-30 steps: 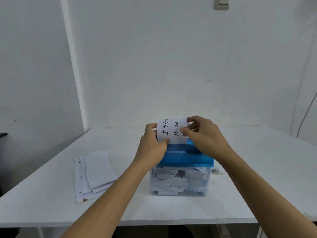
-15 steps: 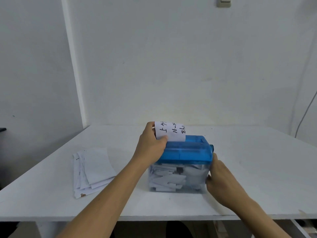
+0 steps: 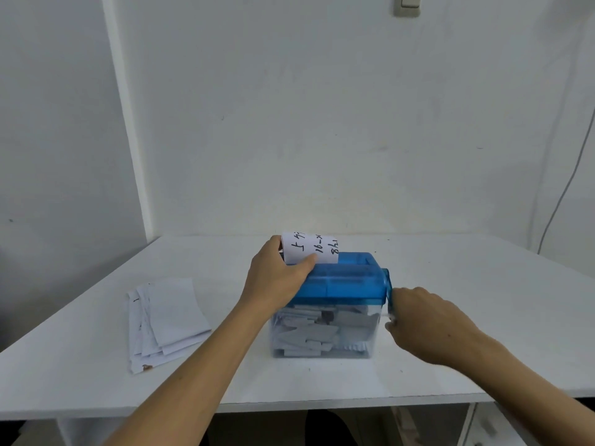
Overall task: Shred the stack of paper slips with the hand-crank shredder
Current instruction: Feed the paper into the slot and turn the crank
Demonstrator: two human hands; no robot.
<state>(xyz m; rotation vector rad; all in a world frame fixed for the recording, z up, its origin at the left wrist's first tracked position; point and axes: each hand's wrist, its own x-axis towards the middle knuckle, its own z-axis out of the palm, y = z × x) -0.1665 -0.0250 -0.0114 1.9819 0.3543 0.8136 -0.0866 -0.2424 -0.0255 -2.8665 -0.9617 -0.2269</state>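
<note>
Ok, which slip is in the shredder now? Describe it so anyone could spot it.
A blue-topped shredder stands on the white table. One slip stands upright in its slot, pinched by the left hand. Unlike the stack lying flat to the left, it shows black handwriting.

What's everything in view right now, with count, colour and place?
shredder: one, blue top on clear bin, table centre
crank: one, blue, shredder's right side
written slip: one, white, upright in the shredder's slot
stack of slips: one, white, on table left of shredder
shreds: many, white, inside the bin
table: one, white
wall switch: one, beige, high on wall
cable: one, grey, right wall
left hand: pinches the written slip
right hand: grips the crank
</note>
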